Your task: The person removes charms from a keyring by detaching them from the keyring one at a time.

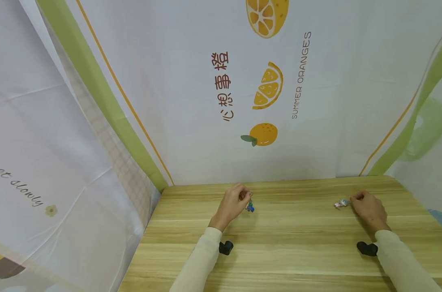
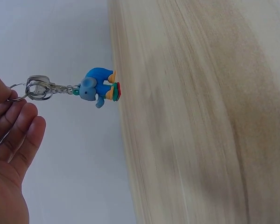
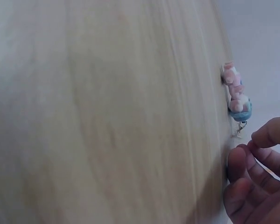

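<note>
My left hand (image 1: 232, 205) pinches the ring of a blue elephant keychain (image 2: 99, 87), so the charm dangles with its feet just touching the desk (image 1: 279, 251) near the far edge. My right hand (image 1: 367, 209), fingers curled, touches the clasp of a pink keychain (image 3: 235, 91) lying toward the far right corner; whether I actually grip it, I cannot tell.

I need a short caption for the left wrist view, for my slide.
The left hand holds a blue figure keychain by its metal ring beside a wooden table.
</note>
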### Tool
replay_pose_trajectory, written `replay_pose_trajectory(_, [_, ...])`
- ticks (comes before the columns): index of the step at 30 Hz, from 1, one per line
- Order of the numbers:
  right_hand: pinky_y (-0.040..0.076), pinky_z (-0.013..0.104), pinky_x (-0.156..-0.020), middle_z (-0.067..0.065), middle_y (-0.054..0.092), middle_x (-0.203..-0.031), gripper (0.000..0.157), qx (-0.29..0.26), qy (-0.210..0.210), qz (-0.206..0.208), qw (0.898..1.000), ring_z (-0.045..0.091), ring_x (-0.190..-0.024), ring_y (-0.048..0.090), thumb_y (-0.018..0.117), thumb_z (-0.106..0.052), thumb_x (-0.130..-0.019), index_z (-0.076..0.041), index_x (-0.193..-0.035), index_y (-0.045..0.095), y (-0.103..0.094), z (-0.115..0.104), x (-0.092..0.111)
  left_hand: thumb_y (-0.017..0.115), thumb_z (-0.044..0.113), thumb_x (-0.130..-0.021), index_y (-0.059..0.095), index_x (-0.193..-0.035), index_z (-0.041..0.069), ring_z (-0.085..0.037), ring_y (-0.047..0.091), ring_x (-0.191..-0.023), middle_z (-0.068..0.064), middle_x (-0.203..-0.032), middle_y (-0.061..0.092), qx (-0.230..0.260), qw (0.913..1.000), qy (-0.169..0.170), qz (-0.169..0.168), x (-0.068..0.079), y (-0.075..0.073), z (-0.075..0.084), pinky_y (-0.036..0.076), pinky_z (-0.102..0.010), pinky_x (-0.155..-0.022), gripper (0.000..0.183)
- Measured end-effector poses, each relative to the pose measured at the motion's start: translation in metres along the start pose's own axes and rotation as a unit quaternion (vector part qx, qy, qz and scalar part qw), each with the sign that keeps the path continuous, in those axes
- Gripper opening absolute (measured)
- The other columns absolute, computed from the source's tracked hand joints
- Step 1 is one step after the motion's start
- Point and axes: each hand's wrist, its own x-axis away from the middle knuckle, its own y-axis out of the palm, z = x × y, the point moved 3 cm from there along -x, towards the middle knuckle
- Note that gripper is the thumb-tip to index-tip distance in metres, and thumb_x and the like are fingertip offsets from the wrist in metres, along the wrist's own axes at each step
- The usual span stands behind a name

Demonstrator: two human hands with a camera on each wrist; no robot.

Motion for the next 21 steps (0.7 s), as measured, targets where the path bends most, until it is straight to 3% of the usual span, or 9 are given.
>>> replay_pose_trajectory(15, [0.045,0.039,-0.054,0.032,0.063,-0.104,0.036,-0.007,-0.003,-0.004,1.0,0.039,-0.08,0.062,0.047,-0.027,-0.098,0.005,-0.109,0.058,0.0016,0.0013,0.0011,0.057,0.017,-0.099,0.069,-0.097,0.013,-0.002,0.054,-0.07,0.005,-0.082,0.063,-0.005,0.9998,-0.017,0.0,-0.0009,0.0003,-0.0014,0.049,-0.014,-0.063,0.013])
replay_pose_trajectory(21, [0.044,0.034,-0.053,0.03,0.064,-0.106,0.035,-0.005,-0.012,0.015,1.0,0.037,-0.081,0.063,0.047,-0.027,-0.098,0.003,-0.11,0.058,0.0032,-0.0025,0.0015,0.058,0.017,-0.098,0.069,-0.096,0.014,-0.002,0.053,-0.069,0.005,-0.08,0.062,-0.008,0.9999,-0.013,0.004,-0.0015,0.0007,-0.0015,0.049,-0.014,-0.063,0.011])
